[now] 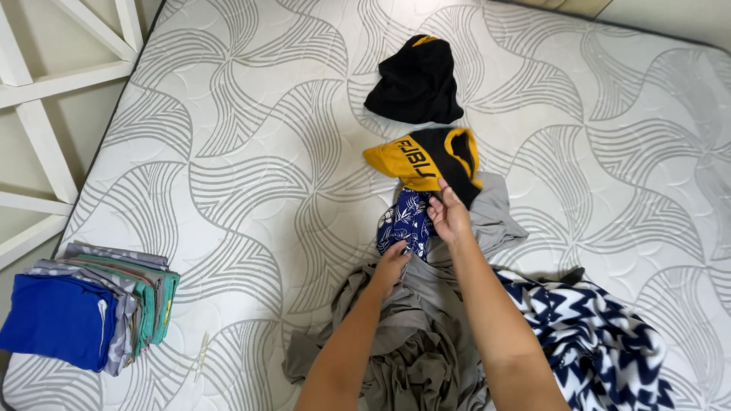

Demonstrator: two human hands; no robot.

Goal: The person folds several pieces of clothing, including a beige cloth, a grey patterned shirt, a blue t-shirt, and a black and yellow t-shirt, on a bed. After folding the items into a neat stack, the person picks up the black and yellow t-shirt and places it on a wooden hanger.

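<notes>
A bare mattress (251, 152) with a grey wave pattern fills the view, and a white wooden frame (53, 76) stands beside it at 10 o'clock. Near the middle lies a loose pile of clothes. The person's right hand (449, 217) reaches to the top of this pile and its fingers pinch the lower edge of a yellow and black garment (422, 158). The left hand (391, 266), just below at 7 o'clock from the right one, is closed on a blue flowered cloth (407, 221), which sits between the two hands and partly under the yellow piece. How firm this left grip is cannot be told, because the fingers are buried in the fabric.

A grey garment (411, 335) spreads under both forearms, and a navy and white zigzag cloth (601, 335) lies at 4 o'clock. A black garment (417, 82) rests apart at 12 o'clock. A stack of folded clothes (91, 308) sits at 8 o'clock near the mattress edge.

To separate these pieces well, it seems best that each hand takes only one layer, lifts it slowly, and lets the grey cloth below stay flat, because the fabrics overlap and can drag one another.
</notes>
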